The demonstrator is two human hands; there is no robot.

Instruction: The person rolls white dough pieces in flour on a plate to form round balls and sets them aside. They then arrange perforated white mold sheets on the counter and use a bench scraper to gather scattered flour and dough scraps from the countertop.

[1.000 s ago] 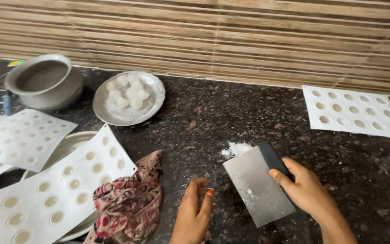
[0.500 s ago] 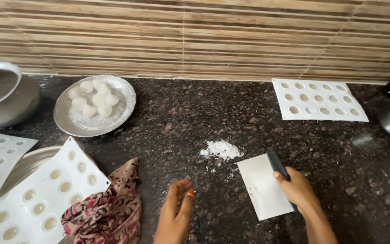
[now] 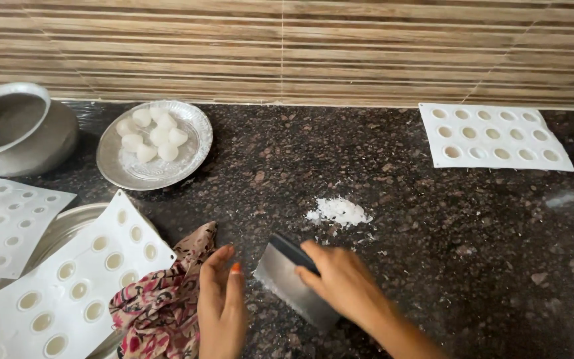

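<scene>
My right hand (image 3: 344, 282) grips the dark handle of a flat metal bench scraper (image 3: 287, 282), whose blade is tilted down onto the dark granite counter (image 3: 433, 219). Just beyond the blade lies a small heap of white crumbs (image 3: 340, 211). My left hand (image 3: 222, 302) rests flat and open on the counter to the scraper's left, beside a patterned red cloth (image 3: 161, 309). Nothing is in the left hand.
A steel plate (image 3: 194, 143) holding several white balls sits at the back left, next to a metal pot (image 3: 18, 133). White moulds with round cavities lie at the left (image 3: 4, 223), front left (image 3: 68, 279) over a steel dish, and back right (image 3: 493, 136).
My right hand has swung the scraper leftward, from right of the white crumbs to just in front of them, and tipped the blade down. The left hand stays by the cloth.
</scene>
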